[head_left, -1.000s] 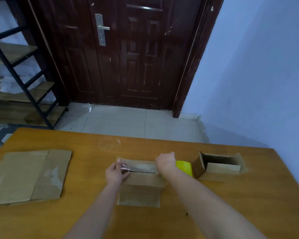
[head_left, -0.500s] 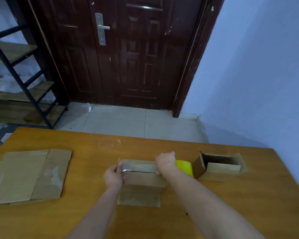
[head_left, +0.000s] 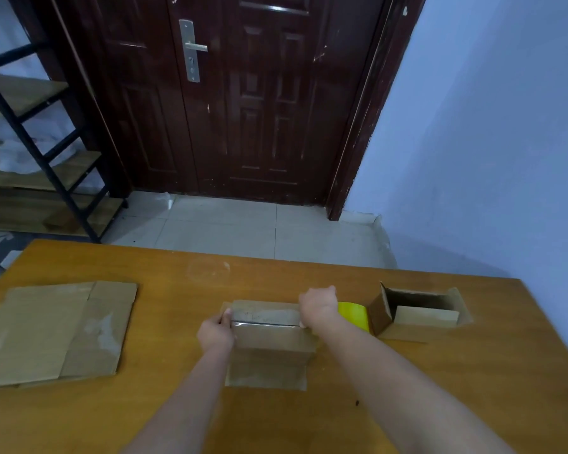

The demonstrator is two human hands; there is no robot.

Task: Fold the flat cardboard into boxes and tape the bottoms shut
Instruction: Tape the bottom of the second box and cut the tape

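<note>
A small brown cardboard box [head_left: 269,342] stands bottom-up near the middle of the orange-brown wooden counter [head_left: 164,267], its two bottom flaps meeting along a seam that runs left to right. A strip of clear shiny tape [head_left: 264,323] lies along that seam. The left hand [head_left: 215,332] is at the box's left end with its fingers curled, the thumb pressing the tape end down at the box's left edge. The right hand [head_left: 318,308] is at the right end of the seam, its fingers curled round a yellow roll of tape [head_left: 354,315] that shows just beyond the knuckles. Just right of the roll stands a second small brown cardboard box [head_left: 420,317], open side up. Well apart on the left lies a flat, unfolded sheet of brown cardboard [head_left: 53,332].
</note>
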